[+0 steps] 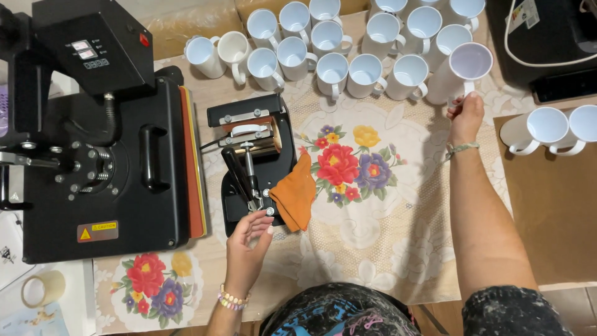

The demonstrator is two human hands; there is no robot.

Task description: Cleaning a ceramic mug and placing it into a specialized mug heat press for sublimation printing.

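My right hand (465, 115) grips the handle of a white mug (459, 71), tilted at the front edge of a group of several white mugs (329, 43). My left hand (247, 239) closes on the end of the black lever (242, 177) of a small black mug press (252, 152). An orange cloth (296, 194) lies against the right side of that press, just above my left hand.
A large black flat heat press (99, 143) with an orange-edged platen fills the left. Two white mugs (553, 129) lie on brown paper (553, 211) at the right. A tape roll (42, 289) sits at bottom left. The floral tablecloth (373, 205) covers the table.
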